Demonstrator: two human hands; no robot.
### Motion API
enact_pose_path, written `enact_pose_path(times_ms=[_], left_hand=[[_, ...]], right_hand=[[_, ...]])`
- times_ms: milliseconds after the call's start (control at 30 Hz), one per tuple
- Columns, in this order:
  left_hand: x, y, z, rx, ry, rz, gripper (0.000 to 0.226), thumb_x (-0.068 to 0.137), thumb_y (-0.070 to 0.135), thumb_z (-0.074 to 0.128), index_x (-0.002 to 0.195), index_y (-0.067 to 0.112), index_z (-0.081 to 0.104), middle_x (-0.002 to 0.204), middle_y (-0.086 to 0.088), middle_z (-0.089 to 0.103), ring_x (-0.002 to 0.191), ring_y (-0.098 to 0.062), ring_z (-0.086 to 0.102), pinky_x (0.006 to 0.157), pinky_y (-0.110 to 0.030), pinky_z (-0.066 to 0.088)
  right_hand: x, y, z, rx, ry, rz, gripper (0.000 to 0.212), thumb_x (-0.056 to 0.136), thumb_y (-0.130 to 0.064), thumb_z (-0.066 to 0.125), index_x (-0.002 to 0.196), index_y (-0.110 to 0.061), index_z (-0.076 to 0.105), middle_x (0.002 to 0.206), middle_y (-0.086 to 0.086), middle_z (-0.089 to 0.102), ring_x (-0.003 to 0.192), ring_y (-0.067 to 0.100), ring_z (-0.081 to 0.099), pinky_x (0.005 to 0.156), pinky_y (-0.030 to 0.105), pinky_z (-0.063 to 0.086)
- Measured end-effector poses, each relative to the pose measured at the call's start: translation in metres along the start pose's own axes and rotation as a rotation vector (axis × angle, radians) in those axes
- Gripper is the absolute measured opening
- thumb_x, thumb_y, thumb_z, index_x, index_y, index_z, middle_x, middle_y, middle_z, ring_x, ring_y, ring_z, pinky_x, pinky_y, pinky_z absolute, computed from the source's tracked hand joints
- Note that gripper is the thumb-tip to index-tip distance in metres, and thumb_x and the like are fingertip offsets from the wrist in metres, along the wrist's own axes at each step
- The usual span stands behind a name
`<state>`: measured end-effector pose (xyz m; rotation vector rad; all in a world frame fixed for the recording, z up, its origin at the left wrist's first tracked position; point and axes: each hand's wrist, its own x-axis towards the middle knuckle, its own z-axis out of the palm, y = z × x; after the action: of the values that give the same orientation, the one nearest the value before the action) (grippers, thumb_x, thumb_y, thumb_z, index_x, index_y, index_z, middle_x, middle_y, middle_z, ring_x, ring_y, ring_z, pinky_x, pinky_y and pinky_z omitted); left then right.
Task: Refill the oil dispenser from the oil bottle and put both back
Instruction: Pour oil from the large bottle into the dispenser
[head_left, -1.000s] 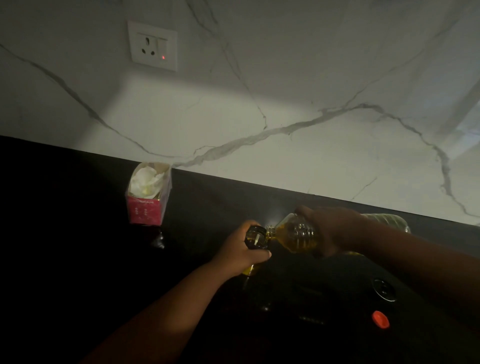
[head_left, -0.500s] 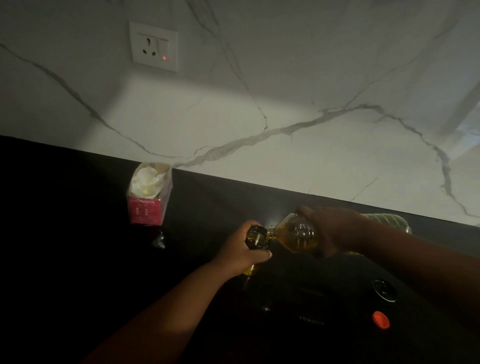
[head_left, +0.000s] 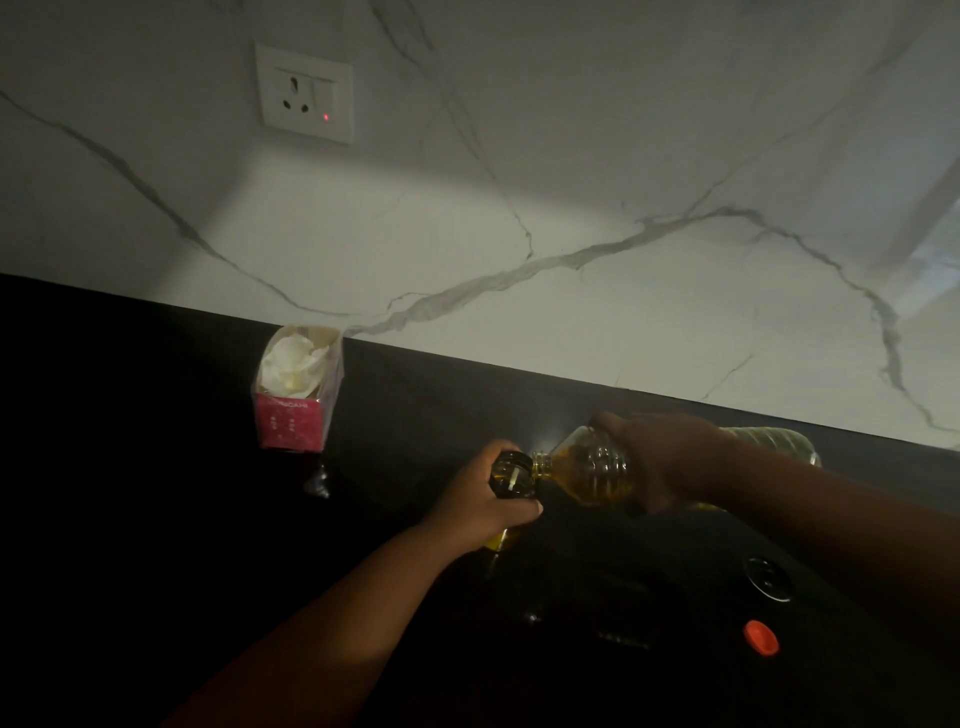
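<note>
Between my hands, mouth meets mouth: left hand (head_left: 480, 501) grips the dispenser (head_left: 511, 475) upright on the bench (head_left: 156, 467), right hand (head_left: 657, 457) holds the oil bottle (head_left: 587, 470) nearly flat, long axis running right to left, neck at the dispenser's rim. I'd say I'm mid-pour; next I tip the bottle upright. Red cap (head_left: 761, 636) sits near right, well apart.

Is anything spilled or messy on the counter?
No spill shows, though the dark counter hides much. The orange cap lies loose near the right edge, off the tipped oil bottle, which is normal while pouring.
</note>
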<state>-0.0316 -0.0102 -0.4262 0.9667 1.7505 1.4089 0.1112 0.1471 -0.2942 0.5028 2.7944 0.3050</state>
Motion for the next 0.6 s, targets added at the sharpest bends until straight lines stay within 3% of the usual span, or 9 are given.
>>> enact_pose_path(times_ms=[100, 267, 467, 600], left_hand=[[-0.0001, 0.0014, -0.0003, 0.002, -0.009, -0.003, 0.055, 0.068, 0.023, 0.083, 0.102, 0.052, 0.052, 0.109, 0.003, 0.063, 0.101, -0.018, 0.065, 0.092, -0.048, 0.056], [0.0004, 0.0011, 0.0017, -0.001, -0.006, -0.019, 0.06, 0.052, 0.043, 0.08, 0.102, 0.057, 0.05, 0.112, 0.002, 0.063, 0.103, -0.019, 0.065, 0.091, -0.049, 0.056], [0.001, 0.0011, 0.0019, -0.005, -0.003, -0.021, 0.06, 0.053, 0.041, 0.081, 0.1, 0.061, 0.05, 0.114, 0.002, 0.062, 0.104, -0.019, 0.064, 0.093, -0.05, 0.055], [0.0004, 0.0015, 0.0011, -0.004, -0.004, -0.024, 0.059, 0.063, 0.029, 0.083, 0.104, 0.056, 0.05, 0.115, 0.001, 0.062, 0.105, -0.02, 0.064, 0.093, -0.05, 0.055]], right_hand=[[0.0007, 0.0001, -0.0008, 0.0, -0.004, -0.003, 0.097, 0.058, -0.046, 0.081, 0.136, -0.026, 0.028, 0.117, 0.004, 0.061, 0.104, 0.023, 0.062, 0.086, 0.035, 0.052], [0.0, 0.0004, -0.0009, 0.005, -0.011, -0.003, 0.096, 0.057, -0.045, 0.082, 0.135, -0.027, 0.028, 0.117, 0.003, 0.061, 0.103, 0.023, 0.062, 0.084, 0.034, 0.052], [-0.0002, 0.0001, -0.0018, -0.011, -0.008, -0.005, 0.096, 0.058, -0.046, 0.081, 0.136, -0.027, 0.028, 0.119, 0.004, 0.061, 0.104, 0.023, 0.061, 0.085, 0.035, 0.053], [-0.0008, -0.0005, -0.0022, 0.006, -0.009, -0.014, 0.094, 0.057, -0.047, 0.081, 0.134, -0.026, 0.03, 0.117, 0.003, 0.062, 0.104, 0.022, 0.062, 0.085, 0.037, 0.053]])
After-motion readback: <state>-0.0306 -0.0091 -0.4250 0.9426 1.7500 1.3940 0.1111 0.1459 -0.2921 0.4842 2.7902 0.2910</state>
